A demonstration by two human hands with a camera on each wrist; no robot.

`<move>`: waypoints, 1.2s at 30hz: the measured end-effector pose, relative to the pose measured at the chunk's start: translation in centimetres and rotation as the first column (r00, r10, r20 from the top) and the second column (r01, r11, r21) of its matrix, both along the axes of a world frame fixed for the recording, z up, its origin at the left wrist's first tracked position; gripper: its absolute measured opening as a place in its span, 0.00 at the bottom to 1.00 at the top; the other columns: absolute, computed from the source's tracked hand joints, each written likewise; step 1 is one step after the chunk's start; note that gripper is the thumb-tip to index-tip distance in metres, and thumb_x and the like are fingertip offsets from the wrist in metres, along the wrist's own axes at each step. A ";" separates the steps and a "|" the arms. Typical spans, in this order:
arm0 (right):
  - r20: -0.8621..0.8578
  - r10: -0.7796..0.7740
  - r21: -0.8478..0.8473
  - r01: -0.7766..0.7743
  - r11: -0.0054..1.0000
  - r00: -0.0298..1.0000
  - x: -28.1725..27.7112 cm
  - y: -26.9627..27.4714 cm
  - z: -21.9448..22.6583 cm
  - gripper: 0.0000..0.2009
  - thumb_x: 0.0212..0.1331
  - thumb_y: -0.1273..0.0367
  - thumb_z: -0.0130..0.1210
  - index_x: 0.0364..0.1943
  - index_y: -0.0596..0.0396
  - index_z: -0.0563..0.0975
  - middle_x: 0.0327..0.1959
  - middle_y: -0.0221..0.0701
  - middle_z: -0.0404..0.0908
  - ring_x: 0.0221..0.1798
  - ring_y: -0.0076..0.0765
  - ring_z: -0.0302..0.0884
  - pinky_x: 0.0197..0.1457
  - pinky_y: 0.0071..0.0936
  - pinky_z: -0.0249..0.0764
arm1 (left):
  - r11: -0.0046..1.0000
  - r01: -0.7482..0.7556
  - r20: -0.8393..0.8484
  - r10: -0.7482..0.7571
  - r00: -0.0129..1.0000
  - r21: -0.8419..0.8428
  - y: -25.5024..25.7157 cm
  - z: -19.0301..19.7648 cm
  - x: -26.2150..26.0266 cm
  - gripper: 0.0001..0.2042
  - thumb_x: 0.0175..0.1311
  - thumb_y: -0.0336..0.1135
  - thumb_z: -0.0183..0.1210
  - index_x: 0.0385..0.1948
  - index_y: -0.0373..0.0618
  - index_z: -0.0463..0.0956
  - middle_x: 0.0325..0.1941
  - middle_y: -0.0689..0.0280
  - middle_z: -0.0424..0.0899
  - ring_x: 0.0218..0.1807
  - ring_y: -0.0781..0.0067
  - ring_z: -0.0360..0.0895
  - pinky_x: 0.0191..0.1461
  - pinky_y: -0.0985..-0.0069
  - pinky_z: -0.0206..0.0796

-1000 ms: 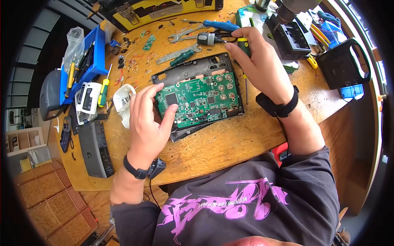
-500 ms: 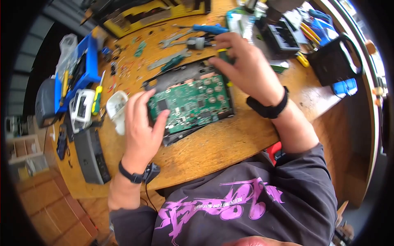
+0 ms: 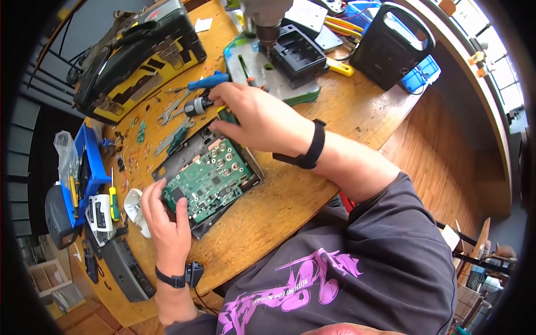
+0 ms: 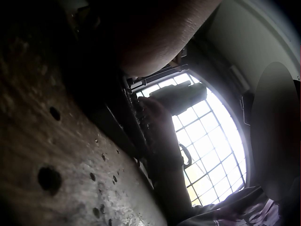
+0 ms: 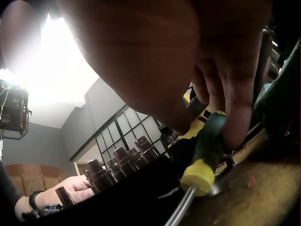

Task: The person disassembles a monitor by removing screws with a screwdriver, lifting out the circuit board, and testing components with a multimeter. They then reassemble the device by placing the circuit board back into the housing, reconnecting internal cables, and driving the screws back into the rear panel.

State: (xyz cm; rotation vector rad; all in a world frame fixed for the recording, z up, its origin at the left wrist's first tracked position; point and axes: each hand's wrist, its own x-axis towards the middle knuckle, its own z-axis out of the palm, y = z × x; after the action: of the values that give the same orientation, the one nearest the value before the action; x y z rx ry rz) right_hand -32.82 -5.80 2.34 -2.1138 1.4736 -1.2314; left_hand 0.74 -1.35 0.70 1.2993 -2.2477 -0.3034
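Looking down from the head view, we see the green circuit board seated in a black case, set at a slant on the wooden counter. Our left hand rests at its left end, fingers relaxed and spread, the thumb over the board's corner. Our right hand is at the case's far corner, curled round the green-and-yellow screwdriver. Just beyond lie a blue-handled tool and a wrench; a blue bin and a white shell are off to our left.

From the left wrist, the picture is dark: we make out the pitted counter, skin close to the lens and a bright gridded window, but cannot tell the fingers' pose.

From the right wrist, our fingers lie against the screwdriver's handle, its shaft pointing toward us. The board's round connectors rise alongside, with our left hand behind them.
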 end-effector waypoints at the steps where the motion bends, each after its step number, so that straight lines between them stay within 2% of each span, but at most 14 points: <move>1: 0.004 0.008 -0.009 -0.007 1.000 1.000 0.0 0.0 0.1 0.23 0.67 0.66 0.75 0.60 0.62 0.78 0.54 0.51 0.89 0.59 0.60 0.90 0.62 0.48 0.85 | 1.000 0.009 -0.007 -0.009 1.000 -0.008 0.0 0.0 0.0 0.22 0.83 0.34 0.64 0.74 0.38 0.75 0.72 0.58 0.75 0.51 0.66 0.71 0.59 0.69 0.70; 4: -0.006 0.013 0.014 -0.013 1.000 1.000 -0.2 0.2 0.3 0.21 0.67 0.67 0.75 0.58 0.62 0.79 0.53 0.51 0.90 0.59 0.59 0.90 0.62 0.48 0.86 | 1.000 -0.006 0.015 0.006 1.000 0.001 0.2 0.3 -0.1 0.22 0.85 0.35 0.63 0.74 0.37 0.75 0.72 0.58 0.75 0.50 0.67 0.71 0.59 0.69 0.69; 6: -0.018 0.011 0.042 -0.011 0.999 1.000 -0.2 0.2 0.4 0.20 0.67 0.67 0.74 0.57 0.62 0.80 0.52 0.51 0.90 0.58 0.59 0.91 0.61 0.47 0.86 | 0.991 -0.050 -0.036 0.054 0.998 0.127 0.5 0.9 -0.5 0.23 0.83 0.36 0.65 0.72 0.35 0.74 0.74 0.48 0.75 0.77 0.42 0.73 0.82 0.52 0.63; 12: 0.140 0.109 0.020 -0.113 0.993 0.984 -0.4 0.2 1.5 0.12 0.68 0.69 0.72 0.49 0.61 0.83 0.40 0.44 0.93 0.45 0.53 0.94 0.55 0.42 0.87 | 0.996 -0.038 -0.096 0.046 0.994 0.084 0.6 1.0 -0.5 0.23 0.84 0.37 0.64 0.72 0.34 0.74 0.72 0.49 0.75 0.73 0.45 0.75 0.78 0.55 0.66; 16: 0.232 0.151 -0.109 -0.129 0.986 0.961 -0.5 1.1 4.2 0.07 0.69 0.72 0.73 0.45 0.59 0.86 0.35 0.36 0.93 0.31 0.31 0.91 0.36 0.29 0.85 | 0.998 -0.028 -0.132 0.036 0.991 0.059 0.7 1.2 -0.6 0.22 0.84 0.37 0.63 0.70 0.33 0.75 0.70 0.49 0.76 0.63 0.49 0.75 0.72 0.57 0.68; 19: 0.359 0.109 -0.082 -0.085 0.993 0.927 -1.0 2.1 5.9 0.06 0.71 0.71 0.74 0.44 0.58 0.88 0.33 0.29 0.92 0.30 0.15 0.85 0.31 0.20 0.80 | 0.999 -0.028 -0.115 0.029 0.993 0.017 0.9 1.4 -0.2 0.22 0.84 0.37 0.63 0.71 0.33 0.75 0.70 0.50 0.76 0.63 0.50 0.75 0.72 0.57 0.69; 23: 0.182 -0.032 -0.079 0.047 0.996 0.983 -3.6 4.0 9.2 0.06 0.71 0.72 0.73 0.41 0.60 0.87 0.29 0.26 0.90 0.29 0.15 0.85 0.34 0.20 0.80 | 0.999 -0.047 -0.142 0.043 0.989 -0.022 0.5 0.9 0.3 0.22 0.86 0.39 0.62 0.71 0.35 0.75 0.69 0.52 0.75 0.61 0.54 0.74 0.71 0.59 0.69; 24: 0.276 -0.099 -0.015 0.107 0.994 0.956 -4.2 4.3 9.4 0.07 0.73 0.71 0.72 0.41 0.61 0.88 0.29 0.25 0.91 0.30 0.15 0.85 0.35 0.20 0.80 | 0.998 -0.045 -0.136 0.039 0.990 -0.045 0.4 0.9 0.4 0.22 0.87 0.40 0.61 0.72 0.36 0.75 0.69 0.55 0.75 0.59 0.58 0.73 0.71 0.61 0.69; 26: 0.215 -0.270 0.033 0.269 0.963 0.939 -6.3 5.2 11.2 0.08 0.75 0.69 0.71 0.42 0.62 0.88 0.29 0.24 0.91 0.31 0.15 0.86 0.36 0.20 0.80 | 0.998 -0.045 -0.146 0.038 0.988 -0.044 0.4 1.2 0.3 0.22 0.87 0.40 0.61 0.72 0.36 0.75 0.69 0.54 0.75 0.59 0.58 0.73 0.71 0.61 0.69; 28: 0.121 -0.438 0.011 0.440 0.898 0.891 -9.3 4.5 11.5 0.11 0.72 0.65 0.71 0.41 0.62 0.88 0.28 0.36 0.91 0.31 0.32 0.90 0.39 0.31 0.85 | 0.998 -0.049 -0.161 0.043 0.986 -0.038 0.6 1.4 0.3 0.22 0.87 0.40 0.61 0.72 0.36 0.75 0.69 0.54 0.75 0.60 0.58 0.74 0.71 0.61 0.69; 30: -0.033 -0.531 -0.019 0.530 0.848 0.847 -12.5 3.1 11.4 0.13 0.71 0.63 0.71 0.45 0.62 0.89 0.35 0.43 0.94 0.38 0.49 0.95 0.47 0.38 0.88 | 0.998 -0.054 -0.176 0.047 0.983 -0.031 0.6 1.4 0.2 0.22 0.85 0.38 0.63 0.70 0.34 0.75 0.70 0.49 0.76 0.65 0.49 0.75 0.73 0.57 0.68; 32: -0.190 -0.554 0.083 0.576 0.813 0.810 -15.7 0.9 10.7 0.21 0.70 0.59 0.72 0.56 0.62 0.86 0.48 0.49 0.94 0.53 0.54 0.95 0.60 0.42 0.87 | 0.998 -0.045 -0.179 0.037 0.983 -0.038 0.6 1.4 0.3 0.22 0.84 0.38 0.63 0.70 0.34 0.75 0.69 0.49 0.76 0.66 0.48 0.75 0.73 0.56 0.68; 34: -0.347 -0.572 0.064 0.627 0.777 0.744 -18.4 -1.5 8.9 0.33 0.68 0.54 0.74 0.68 0.63 0.80 0.61 0.55 0.90 0.66 0.57 0.89 0.72 0.44 0.82 | 0.998 -0.036 -0.184 0.027 0.983 -0.049 0.5 1.2 0.5 0.22 0.84 0.37 0.64 0.70 0.34 0.75 0.69 0.49 0.76 0.66 0.47 0.75 0.73 0.55 0.68; 36: -0.448 -0.502 0.107 0.602 0.791 0.740 -19.7 -3.0 8.7 0.44 0.66 0.47 0.76 0.75 0.68 0.74 0.66 0.61 0.86 0.72 0.59 0.86 0.76 0.43 0.80 | 0.994 -0.018 -0.167 -0.001 0.986 -0.111 0.2 0.8 0.6 0.21 0.85 0.38 0.62 0.71 0.36 0.75 0.71 0.51 0.76 0.63 0.52 0.75 0.73 0.58 0.69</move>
State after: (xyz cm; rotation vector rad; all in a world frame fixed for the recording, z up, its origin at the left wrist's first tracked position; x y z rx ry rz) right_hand -52.50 -8.83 11.01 -1.8760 2.4403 -0.7124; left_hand 1.30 -1.10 1.54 1.1802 -2.0875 -0.2683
